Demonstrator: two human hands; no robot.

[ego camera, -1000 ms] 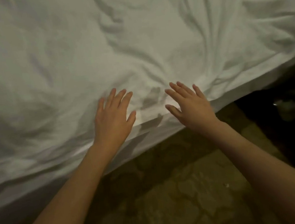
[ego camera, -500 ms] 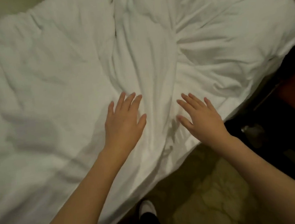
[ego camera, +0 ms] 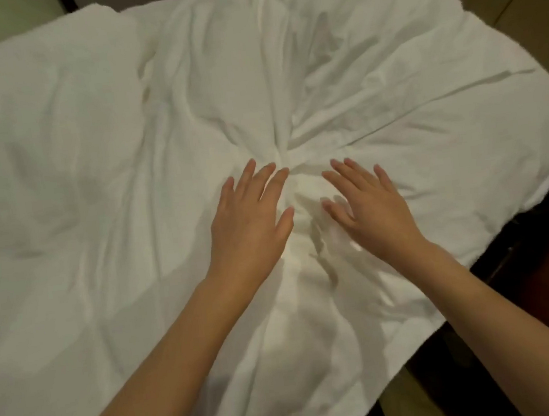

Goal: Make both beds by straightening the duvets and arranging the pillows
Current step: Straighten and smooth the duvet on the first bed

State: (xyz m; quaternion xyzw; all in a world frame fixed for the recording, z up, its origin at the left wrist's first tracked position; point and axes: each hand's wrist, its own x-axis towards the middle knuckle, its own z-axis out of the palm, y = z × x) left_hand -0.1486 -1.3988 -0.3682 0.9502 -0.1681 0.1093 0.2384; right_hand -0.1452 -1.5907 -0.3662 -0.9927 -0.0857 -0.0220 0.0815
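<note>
**Two flat palms on a creased duvet**

Both hands lie palm-down on the white duvet point(ego camera: 99, 180), fingers straight and spread — grasping nothing. The left hand point(ego camera: 249, 224) and right hand point(ego camera: 371, 210) sit close together near the middle, apart from each other, with a knot of radiating creases just beyond the fingertips. The duvet covers the bed from near edge to far, its right edge hanging beside a dark nightstand point(ego camera: 543, 266).

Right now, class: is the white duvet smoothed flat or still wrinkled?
Still wrinkled. Creases fan out across the duvet from a bunched knot just beyond the flat left hand and right hand.
</note>
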